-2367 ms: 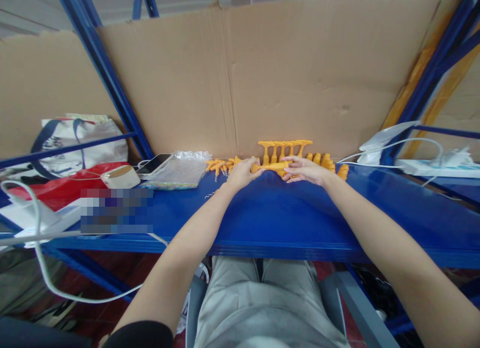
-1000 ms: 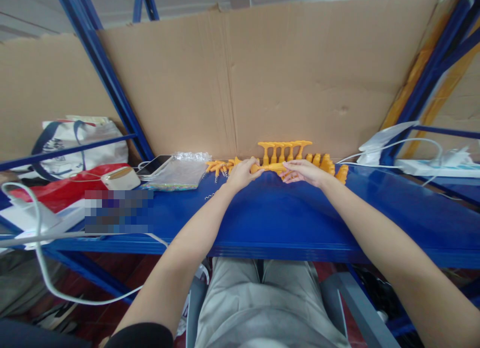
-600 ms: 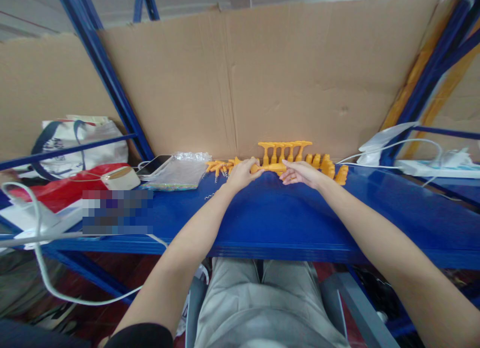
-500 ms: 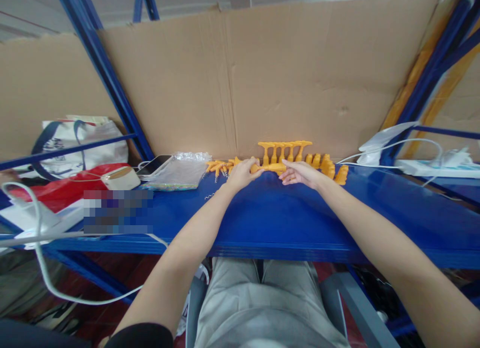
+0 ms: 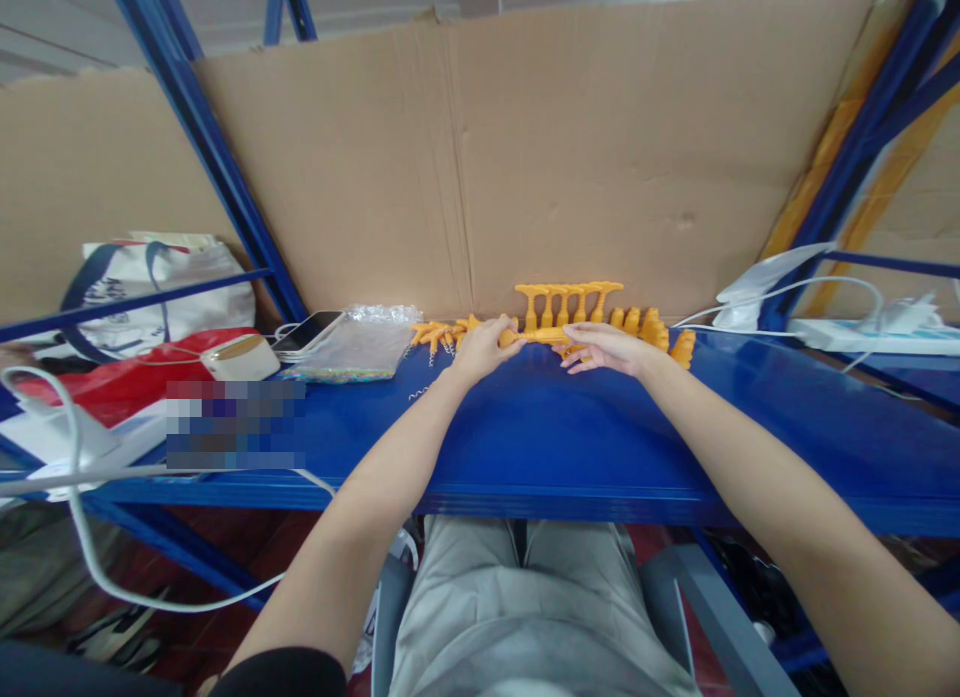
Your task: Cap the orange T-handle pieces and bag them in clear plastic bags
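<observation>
My left hand point(image 5: 486, 349) is closed around one end of an orange plastic corkscrew point(image 5: 541, 334) held sideways above the blue shelf. At its other end, the thumb and forefinger of my right hand point(image 5: 609, 349) grip the orange sleeve, the remaining fingers loosely apart. The metal spiral of this piece is hidden. Left of my left hand lie orange corkscrew handles point(image 5: 433, 335) with bare metal spirals. Behind my hands, several T-shaped orange corkscrews point(image 5: 568, 302) stand upright in a row. Short orange sleeves point(image 5: 654, 331) stand beyond my right hand.
A clear plastic bag point(image 5: 360, 349) and a phone point(image 5: 309, 331) lie to the left, near a red bag point(image 5: 157, 372) and a white cloth bag point(image 5: 180, 297). Cardboard point(image 5: 600, 157) walls off the back of the blue shelf point(image 5: 570, 437). White cables run at both sides.
My right hand has turned slightly and its fingers have shifted along the orange sleeve. My left hand stays nearly still on the corkscrew.
</observation>
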Available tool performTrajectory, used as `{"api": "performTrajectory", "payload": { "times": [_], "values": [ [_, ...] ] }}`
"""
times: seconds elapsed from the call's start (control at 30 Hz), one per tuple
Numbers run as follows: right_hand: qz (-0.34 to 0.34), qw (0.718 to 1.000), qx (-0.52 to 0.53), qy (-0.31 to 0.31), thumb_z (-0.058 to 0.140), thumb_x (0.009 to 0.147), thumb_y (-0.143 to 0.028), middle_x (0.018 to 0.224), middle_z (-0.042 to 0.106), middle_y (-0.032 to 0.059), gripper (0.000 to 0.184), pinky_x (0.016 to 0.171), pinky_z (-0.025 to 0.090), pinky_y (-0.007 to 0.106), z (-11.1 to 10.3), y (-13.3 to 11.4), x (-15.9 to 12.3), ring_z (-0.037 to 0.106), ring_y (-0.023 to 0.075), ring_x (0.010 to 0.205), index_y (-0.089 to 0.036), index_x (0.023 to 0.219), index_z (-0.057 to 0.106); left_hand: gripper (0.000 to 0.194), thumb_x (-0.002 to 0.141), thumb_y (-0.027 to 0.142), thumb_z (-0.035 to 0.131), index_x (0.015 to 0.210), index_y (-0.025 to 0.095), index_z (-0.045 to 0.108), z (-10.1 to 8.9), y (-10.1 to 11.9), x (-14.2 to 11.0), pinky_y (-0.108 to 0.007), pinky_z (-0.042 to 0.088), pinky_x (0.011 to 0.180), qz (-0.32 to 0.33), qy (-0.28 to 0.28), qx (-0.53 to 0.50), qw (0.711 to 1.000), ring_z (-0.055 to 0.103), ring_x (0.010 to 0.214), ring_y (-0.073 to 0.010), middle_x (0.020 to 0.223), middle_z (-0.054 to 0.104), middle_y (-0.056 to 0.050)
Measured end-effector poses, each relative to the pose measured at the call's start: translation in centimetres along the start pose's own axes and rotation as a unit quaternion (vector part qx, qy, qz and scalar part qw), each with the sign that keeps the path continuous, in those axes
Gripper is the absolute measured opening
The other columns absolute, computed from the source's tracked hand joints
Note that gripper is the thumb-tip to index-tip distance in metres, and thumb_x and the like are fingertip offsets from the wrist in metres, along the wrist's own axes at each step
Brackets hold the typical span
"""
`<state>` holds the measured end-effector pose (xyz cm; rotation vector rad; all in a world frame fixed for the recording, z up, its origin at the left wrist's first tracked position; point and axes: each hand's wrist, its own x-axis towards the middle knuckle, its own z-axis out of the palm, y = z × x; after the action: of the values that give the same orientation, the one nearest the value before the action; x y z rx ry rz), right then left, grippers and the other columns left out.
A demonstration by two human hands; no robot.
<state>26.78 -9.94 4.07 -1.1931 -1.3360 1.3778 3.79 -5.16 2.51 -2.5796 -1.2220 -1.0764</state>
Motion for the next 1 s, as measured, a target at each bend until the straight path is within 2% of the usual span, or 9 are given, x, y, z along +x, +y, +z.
{"api": "performTrajectory", "payload": {
  "times": [0.13,0.37,0.73,0.87,1.0],
  "values": [
    [-0.011,1.0,-0.005,0.013,0.062,0.091,-0.018,0.101,0.073,0.0081,0.013,0.076,0.062,0.035,-0.23,0.33,0.3,0.07,0.0133,0.069,-0.019,0.104,0.058,0.016,0.088,0.031,0.063,0.099,0.02,0.061,0.08,-0.06,-0.02,-0.029,0.048,0.083,0.002,0.005,-0.001,1.0,0.066,0.091,-0.0191,0.096,0.071,-0.003],
    [-0.014,1.0,-0.011,0.019,0.061,0.093,-0.021,0.091,0.073,0.0069,0.005,0.071,0.062,0.032,0.03,0.3,0.5,0.069,0.0126,0.064,-0.018,0.096,0.061,0.015,0.087,0.03,0.064,0.097,0.019,0.061,0.12,-0.15,0.06,-0.029,0.048,0.082,0.007,0.008,-0.008,1.0,0.066,0.089,-0.0185,0.093,0.071,-0.003],
    [-0.04,0.999,0.003,0.024,0.065,0.091,-0.021,0.086,0.074,0.0064,0.01,0.07,0.063,0.03,-0.21,0.79,0.98,0.066,0.0103,0.059,-0.016,0.099,0.063,0.016,0.087,0.032,0.064,0.097,0.02,0.061,0.63,-0.65,0.11,-0.03,0.049,0.084,0.019,0.021,-0.013,1.0,0.066,0.092,-0.0195,0.097,0.071,-0.003],
    [-0.039,0.999,-0.001,0.03,0.066,0.091,-0.022,0.087,0.074,0.007,0.015,0.067,0.062,0.027,-0.21,0.81,1.01,0.066,0.0092,0.057,-0.015,0.103,0.062,0.018,0.088,0.033,0.062,0.1,0.021,0.061,0.65,-0.71,0.09,-0.032,0.05,0.086,0.016,0.009,-0.013,1.0,0.067,0.093,-0.02,0.097,0.072,-0.004],
    [-0.041,0.998,-0.01,0.051,0.065,0.091,-0.023,0.087,0.074,0.0072,0.016,0.065,0.062,0.025,-0.09,0.58,0.76,0.066,0.0094,0.057,-0.015,0.104,0.062,0.027,0.089,0.036,0.06,0.112,0.022,0.06,0.47,-0.55,-0.01,-0.034,0.051,0.087,-0.005,-0.018,0.0,1.0,0.067,0.099,-0.0226,0.103,0.072,-0.005]
  ]
}}
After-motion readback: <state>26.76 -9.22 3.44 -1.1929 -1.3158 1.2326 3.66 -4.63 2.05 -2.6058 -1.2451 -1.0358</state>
